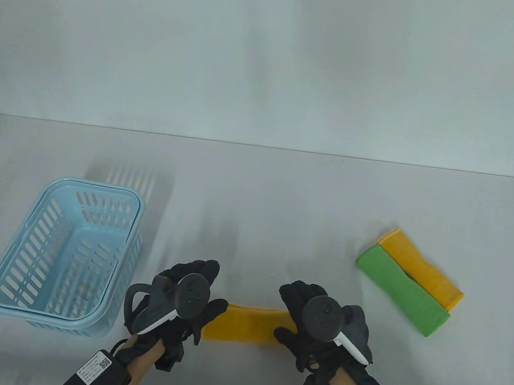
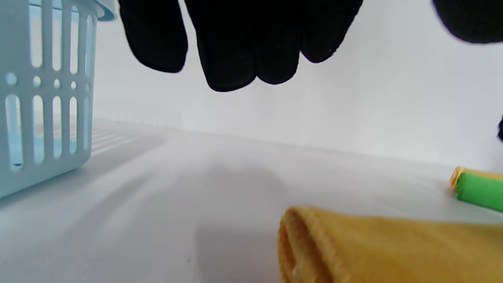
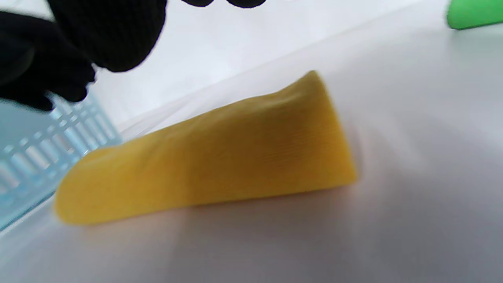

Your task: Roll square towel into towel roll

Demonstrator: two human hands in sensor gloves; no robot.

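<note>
A yellow towel (image 1: 245, 324), folded into a long flat band, lies near the table's front edge between my two hands. In the left wrist view its layered left end (image 2: 306, 251) shows. My left hand (image 1: 205, 272) hovers over that end, its fingers (image 2: 235, 47) hanging loosely above the table and holding nothing. My right hand (image 1: 293, 298) is over the right end. In the right wrist view the towel (image 3: 212, 157) lies free on the table, and the gloved fingers (image 3: 106, 35) stay above it at the upper left.
A light blue slotted basket (image 1: 95, 186) stands to the left of my left hand, also seen close by (image 2: 43, 90). At the right lie a green towel (image 1: 403, 292) and an orange-yellow towel (image 1: 423, 268), side by side.
</note>
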